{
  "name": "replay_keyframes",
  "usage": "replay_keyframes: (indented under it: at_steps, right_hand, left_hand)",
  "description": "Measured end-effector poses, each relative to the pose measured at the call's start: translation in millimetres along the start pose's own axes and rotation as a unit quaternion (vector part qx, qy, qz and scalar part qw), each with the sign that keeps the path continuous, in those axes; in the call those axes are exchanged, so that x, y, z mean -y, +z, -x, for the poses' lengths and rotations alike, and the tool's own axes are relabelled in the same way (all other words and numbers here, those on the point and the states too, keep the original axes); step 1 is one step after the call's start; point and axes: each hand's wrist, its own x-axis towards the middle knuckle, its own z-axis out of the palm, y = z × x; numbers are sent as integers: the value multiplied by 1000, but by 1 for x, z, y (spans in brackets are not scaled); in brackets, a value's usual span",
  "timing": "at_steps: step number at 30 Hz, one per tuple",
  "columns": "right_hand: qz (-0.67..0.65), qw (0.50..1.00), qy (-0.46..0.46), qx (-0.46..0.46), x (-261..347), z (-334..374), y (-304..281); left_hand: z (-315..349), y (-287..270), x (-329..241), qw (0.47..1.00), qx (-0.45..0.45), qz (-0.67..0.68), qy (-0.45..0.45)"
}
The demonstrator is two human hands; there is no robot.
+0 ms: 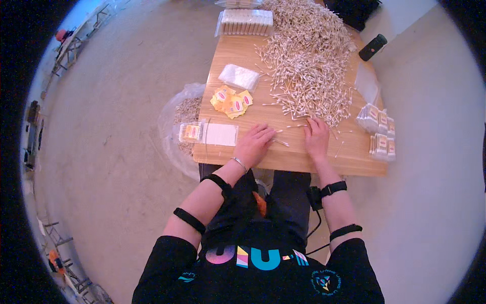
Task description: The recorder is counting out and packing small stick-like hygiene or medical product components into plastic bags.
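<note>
A large heap of cotton swabs (309,71) covers the far middle and right of the wooden table (238,50). My left hand (254,145) rests low on the near part of the table, fingers bent and close together. A few loose swabs (281,143) stick out at its fingertips. At the near edge of the heap, my right hand (317,139) has its fingers curled down among swabs, with one swab (297,125) lying against its fingertips. What lies under both palms is hidden. Left of my left hand are a white card (221,135) and a small filled packet of swabs (191,132).
Yellow-orange printed cards (232,101) and a stack of clear bags (239,77) lie on the left. Filled packets (382,131) line the right edge, near a dark cylinder (372,47). Bundled swabs (245,23) sit far left. A plastic-lined container (169,119) stands beside the table.
</note>
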Motion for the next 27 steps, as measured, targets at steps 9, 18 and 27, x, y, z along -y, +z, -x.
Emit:
replay_keyframes:
  at_steps: [9, 18, 27]
  right_hand:
    - [-61, 997, -12, 46, 34, 1, 21]
    - [-171, 977, -41, 124, 66, 8, 18]
    - [-95, 994, 3, 59, -11, -28, 19]
  left_hand:
    - [4, 3, 4, 999, 0, 40, 15]
    - [2, -7, -7, 995, -71, -38, -62]
    - [-2, -1, -3, 999, -39, -8, -20]
